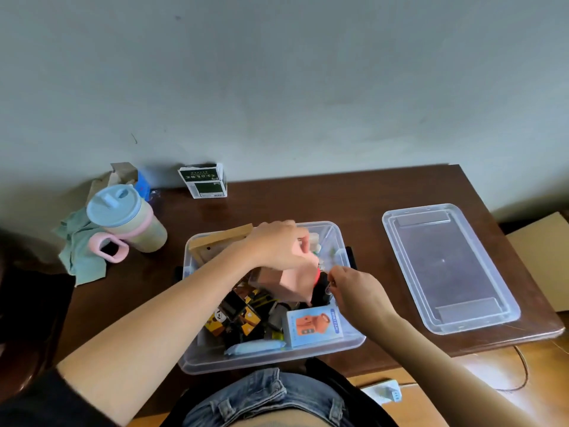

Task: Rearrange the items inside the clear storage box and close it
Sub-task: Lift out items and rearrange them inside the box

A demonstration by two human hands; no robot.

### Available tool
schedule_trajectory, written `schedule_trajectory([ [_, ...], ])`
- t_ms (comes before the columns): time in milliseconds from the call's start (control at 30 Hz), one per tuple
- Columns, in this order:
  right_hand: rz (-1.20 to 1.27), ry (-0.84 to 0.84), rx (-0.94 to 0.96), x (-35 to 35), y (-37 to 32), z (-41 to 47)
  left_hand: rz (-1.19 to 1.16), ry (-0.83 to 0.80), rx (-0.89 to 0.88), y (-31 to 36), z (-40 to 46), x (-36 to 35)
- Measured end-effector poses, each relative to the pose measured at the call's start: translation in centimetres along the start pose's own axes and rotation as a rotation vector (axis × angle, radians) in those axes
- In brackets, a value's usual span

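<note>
Status: mid-task, rearranging under way, closing not begun.

The box [335,238] sits open on the worktop [308,204], near its front edge, directly in front of you. The lid [452,266] lies flat on the worktop to the right of the box, apart from it, so the closing step is all still ahead.

Your left hand [280,246] reaches over the far half of the box with fingers curled down onto a pink pouch [297,282]; it appears to grip the pouch's top, though the exact contact is partly hidden. Your right hand [358,288] is at the right side of the box, fingertips pinched together on something small beside the pouch. What it pinches is too small to tell.

Contents look loose: a wooden frame [220,241] leans tilted at the far left corner, rising above the rim; patterned cubes [237,315] lie jumbled in the middle; a blue card box [314,326] and a wipes pack [255,346] sit at the near side.

Judgement: the frame and pouch likely need to lie lower before the lid will seat.
</note>
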State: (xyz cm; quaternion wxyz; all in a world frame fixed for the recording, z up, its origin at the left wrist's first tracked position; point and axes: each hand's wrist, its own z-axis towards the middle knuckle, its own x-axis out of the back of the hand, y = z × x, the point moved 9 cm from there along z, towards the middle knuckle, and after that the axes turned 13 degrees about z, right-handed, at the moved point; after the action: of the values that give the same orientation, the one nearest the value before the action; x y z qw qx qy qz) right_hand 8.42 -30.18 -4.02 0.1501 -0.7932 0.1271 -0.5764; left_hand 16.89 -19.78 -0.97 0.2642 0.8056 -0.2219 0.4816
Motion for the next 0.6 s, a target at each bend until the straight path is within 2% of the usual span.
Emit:
schedule_trajectory([
  [100,0.01,0.001,0.006,0.3,0.2,0.4,0.167,-0.181,-0.044,-0.6,-1.7,-1.1],
  [167,0.017,-0.004,0.017,0.6,0.4,0.6,0.204,-0.261,0.0,-1.2,-2.7,-2.1],
  [200,0.023,-0.008,0.023,0.6,0.5,0.7,0.21,-0.245,0.033,-1.3,-2.7,-2.3],
  [300,0.029,-0.031,0.052,0.7,0.4,1.0,0.239,-0.014,0.086,0.2,-1.2,-1.1],
  [367,0.021,-0.05,0.068,0.7,0.3,1.2,0.247,0.01,0.055,1.8,0.5,-2.0],
  [500,-0.007,-0.098,0.08,0.7,0.3,1.5,0.25,-0.269,0.045,3.0,2.6,-6.7],
  [600,-0.041,-0.134,0.065,0.6,0.1,1.9,0.172,-0.283,0.079,2.2,2.7,-8.0],
])
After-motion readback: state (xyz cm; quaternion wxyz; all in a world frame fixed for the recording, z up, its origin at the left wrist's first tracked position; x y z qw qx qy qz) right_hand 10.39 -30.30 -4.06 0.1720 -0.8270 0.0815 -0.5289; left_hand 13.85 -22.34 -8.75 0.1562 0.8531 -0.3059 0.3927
